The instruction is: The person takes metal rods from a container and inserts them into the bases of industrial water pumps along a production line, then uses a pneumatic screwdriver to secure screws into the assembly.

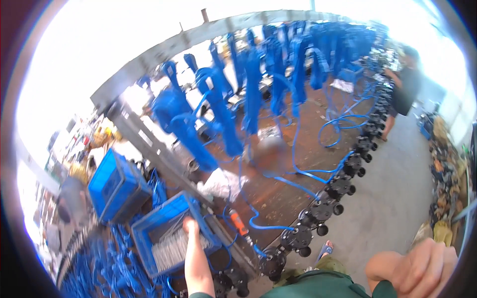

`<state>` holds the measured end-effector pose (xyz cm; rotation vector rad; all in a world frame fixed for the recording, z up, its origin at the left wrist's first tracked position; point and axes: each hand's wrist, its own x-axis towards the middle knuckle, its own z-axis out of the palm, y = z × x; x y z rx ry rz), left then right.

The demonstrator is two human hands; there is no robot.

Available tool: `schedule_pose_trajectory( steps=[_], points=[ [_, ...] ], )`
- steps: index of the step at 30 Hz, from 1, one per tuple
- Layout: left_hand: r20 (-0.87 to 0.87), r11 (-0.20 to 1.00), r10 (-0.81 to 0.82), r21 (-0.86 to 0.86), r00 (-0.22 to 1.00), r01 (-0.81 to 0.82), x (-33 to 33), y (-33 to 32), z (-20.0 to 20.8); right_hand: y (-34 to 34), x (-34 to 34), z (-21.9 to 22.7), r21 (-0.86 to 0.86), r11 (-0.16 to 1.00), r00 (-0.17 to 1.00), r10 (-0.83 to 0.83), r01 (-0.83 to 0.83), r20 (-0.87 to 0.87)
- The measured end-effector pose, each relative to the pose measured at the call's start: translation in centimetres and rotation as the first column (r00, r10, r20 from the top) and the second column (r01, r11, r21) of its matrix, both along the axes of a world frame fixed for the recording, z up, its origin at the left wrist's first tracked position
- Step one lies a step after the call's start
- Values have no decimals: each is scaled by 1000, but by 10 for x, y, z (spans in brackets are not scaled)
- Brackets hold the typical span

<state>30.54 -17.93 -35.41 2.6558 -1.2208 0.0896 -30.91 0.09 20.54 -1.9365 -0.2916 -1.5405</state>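
The left hand (190, 226) reached from the lower edge into a blue crate (160, 212), its fingers at the crate's upper right part, over or against the pale thin strips (174, 253) packed inside. Most of the strips lay just below the hand and to the left of its forearm; blur at the fingers meant I could not tell whether they were spread or had gripped any of them. The right hand (422, 270) was well apart from the crate and the strips, raised near the lower right corner close to the camera, its fingers curled into a loose fist; whether something lay inside it I could not tell. The crate sat tilted in the view, just left of a brown worktable (278, 203), with a second blue crate (117, 184) beyond it and a mass of blue straps or tubing (109, 263) at its left. To the right of the left hand, on the table's near side, lay an orange-handled tool (238, 222), and past it a row of black round fittings (298, 237) ran along the table's edge, some joined to blue hoses (266, 227). Bundles of blue hose (252, 89) hung above the table, and a crumpled white bag (223, 184) lay beyond the left hand. Another person (408, 89) stood at the table's far right side.
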Motion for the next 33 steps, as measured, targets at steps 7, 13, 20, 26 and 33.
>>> schedule_pose_trajectory(
  steps=[7,13,20,26,33],
  points=[
    [-304,972,201,-55,931,-227,-17,-10,12,16,-26,-54,476,747,793,-590,464,154],
    [-385,980,143,-71,912,-184,16,18,32,4,-41,-94,606,627,751,-657,489,74],
    [-725,956,55,-161,687,-247,-8,30,48,6,-60,-146,726,486,755,-653,486,-69],
    [-784,723,8,-424,620,-546,-5,60,100,-3,-55,-163,782,387,773,-607,490,-184],
    [-747,594,-240,-619,620,-515,-13,91,199,-13,-27,-175,767,399,820,-502,502,-275]
  ],
)
